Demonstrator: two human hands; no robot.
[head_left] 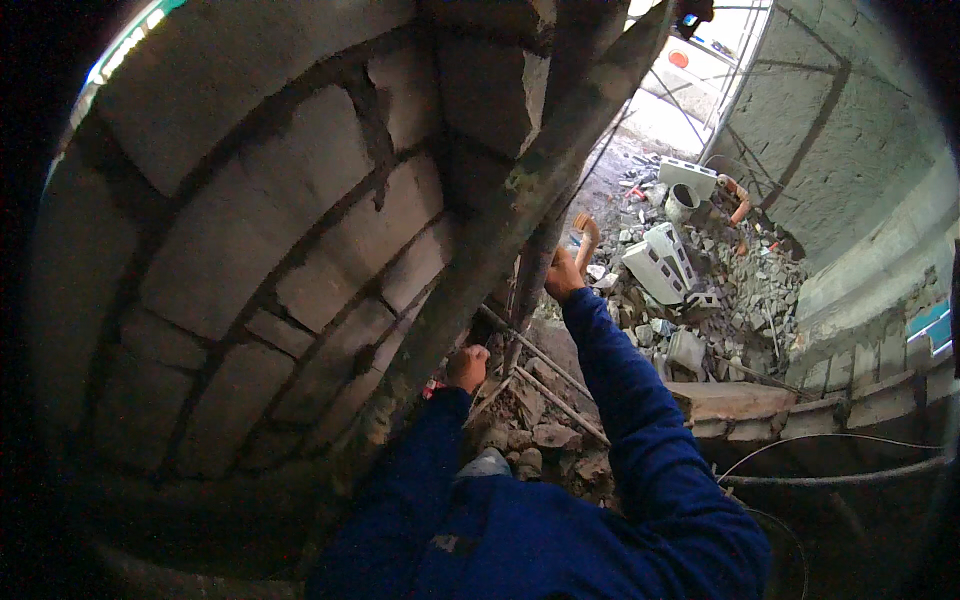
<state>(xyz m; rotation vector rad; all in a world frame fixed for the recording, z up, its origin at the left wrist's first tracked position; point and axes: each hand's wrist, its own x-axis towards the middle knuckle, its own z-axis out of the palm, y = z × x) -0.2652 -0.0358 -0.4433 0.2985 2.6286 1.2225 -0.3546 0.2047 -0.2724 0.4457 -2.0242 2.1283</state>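
A long, stained beam (515, 215) slants from the upper right down to the lower left, in front of a block wall. Just right of it stands a darker, thinner post (533, 270). My right hand (564, 275) is closed at that post's right side, its fingertips partly hidden. Lower down, my left hand (467, 368) is curled into a fist beside the beam, and whatever it grips is hidden. Thin rods (560, 400) cross near the post's foot, right of my left hand. My boots (528, 463) stand among broken stones below.
A wall of grey blocks (330, 230) fills the left side. Rubble (740, 270) covers the ground at the right, with hollow blocks (660, 265), a bucket-like container (682, 200) and an orange pipe (738, 200). A timber (735, 400) and a cable (850, 478) lie nearer me.
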